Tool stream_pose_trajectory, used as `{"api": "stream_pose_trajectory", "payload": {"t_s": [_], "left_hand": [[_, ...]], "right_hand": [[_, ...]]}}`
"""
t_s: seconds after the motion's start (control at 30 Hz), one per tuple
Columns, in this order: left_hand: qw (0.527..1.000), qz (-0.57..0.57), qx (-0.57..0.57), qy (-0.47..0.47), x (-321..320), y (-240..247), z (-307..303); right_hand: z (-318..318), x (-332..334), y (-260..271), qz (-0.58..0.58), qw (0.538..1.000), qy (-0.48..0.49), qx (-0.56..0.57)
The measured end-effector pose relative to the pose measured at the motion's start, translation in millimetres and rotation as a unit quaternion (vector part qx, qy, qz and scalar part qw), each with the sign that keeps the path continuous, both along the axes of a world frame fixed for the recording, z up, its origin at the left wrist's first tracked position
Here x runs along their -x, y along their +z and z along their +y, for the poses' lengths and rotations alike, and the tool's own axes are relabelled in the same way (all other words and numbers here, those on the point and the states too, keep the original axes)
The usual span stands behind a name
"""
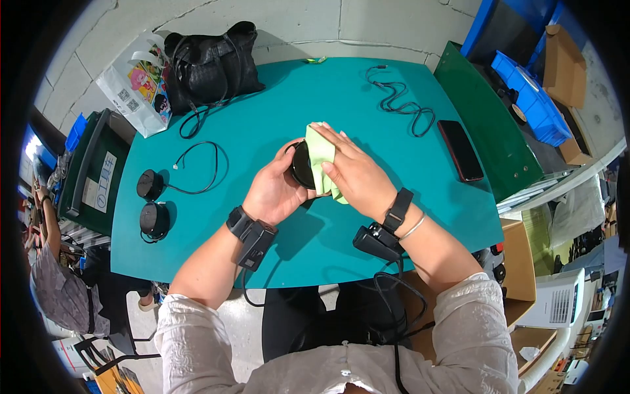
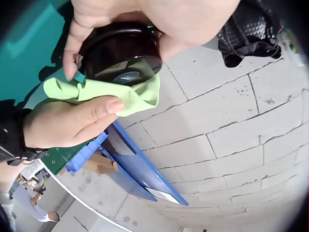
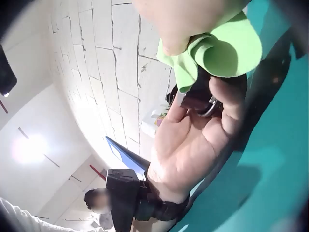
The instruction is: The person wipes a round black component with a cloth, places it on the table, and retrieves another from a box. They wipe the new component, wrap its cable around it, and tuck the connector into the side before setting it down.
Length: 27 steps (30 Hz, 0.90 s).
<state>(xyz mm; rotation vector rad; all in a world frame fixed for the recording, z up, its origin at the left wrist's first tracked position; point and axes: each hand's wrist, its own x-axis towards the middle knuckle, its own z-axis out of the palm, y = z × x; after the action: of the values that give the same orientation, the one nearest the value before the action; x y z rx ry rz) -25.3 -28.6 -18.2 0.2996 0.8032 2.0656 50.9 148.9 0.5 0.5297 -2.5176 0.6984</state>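
The left hand [image 1: 270, 192] curls round the rim of a black disc [image 1: 300, 167]; the right hand [image 1: 362, 178] holds a green cloth [image 1: 320, 154] against the disc's face, fingers and thumb pressing. The disc is held above the middle of the table [image 1: 341, 253]. To the left sit a near puck [image 1: 154, 220] and a far puck [image 1: 150, 185] with a lead [image 1: 217, 163]. Far left are a black bag [image 1: 210, 72] and white bag [image 1: 125, 85]; far right, a cable [image 1: 392, 105]; right, a phone [image 1: 461, 150].
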Motion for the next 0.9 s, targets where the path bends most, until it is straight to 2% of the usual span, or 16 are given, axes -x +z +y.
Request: {"api": "stream_pose_trajectory", "payload": {"t_s": [0.03,0.07,0.1,0.17,0.2,0.23,0.3,0.33,0.57,0.77,0.87,0.9], "left_hand": [[1.000,0.001,0.000,0.000,0,1,0],[1.000,-0.004,0.004,0.006,-1,3,-1],[1.000,-0.010,0.008,0.012,-2,6,-1],[1.000,0.007,-0.010,0.001,-1,7,-3],[0.999,0.023,-0.029,-0.010,0,8,-4],[0.999,0.022,-0.029,-0.010,0,8,-4],[0.997,0.021,-0.063,-0.026,0,8,-5],[0.997,0.020,-0.064,-0.025,0,9,-5],[0.998,0.032,-0.043,-0.020,0,8,-3],[0.999,0.028,-0.029,-0.020,-1,8,-4],[0.999,0.012,-0.028,-0.019,1,4,-6],[0.999,0.004,-0.030,-0.021,2,4,-6]], "right_hand": [[2,1,-2,-0.019,0.998,0.008,0.051],[2,0,-4,0.029,0.997,-0.005,0.077],[4,-1,-1,0.030,0.997,-0.005,0.077],[9,-6,7,-0.145,0.972,-0.066,0.175],[9,0,-1,-0.061,0.973,-0.060,0.212],[13,1,-6,-0.062,0.973,-0.060,0.212],[17,2,-10,-0.124,0.936,-0.103,0.313],[18,6,-16,-0.091,0.932,-0.101,0.335],[16,4,-12,-0.079,0.931,-0.091,0.345],[16,-2,-5,-0.118,0.940,-0.104,0.303],[7,-8,5,-0.067,0.956,-0.070,0.276],[5,-8,5,-0.002,0.976,-0.037,0.215]]}}
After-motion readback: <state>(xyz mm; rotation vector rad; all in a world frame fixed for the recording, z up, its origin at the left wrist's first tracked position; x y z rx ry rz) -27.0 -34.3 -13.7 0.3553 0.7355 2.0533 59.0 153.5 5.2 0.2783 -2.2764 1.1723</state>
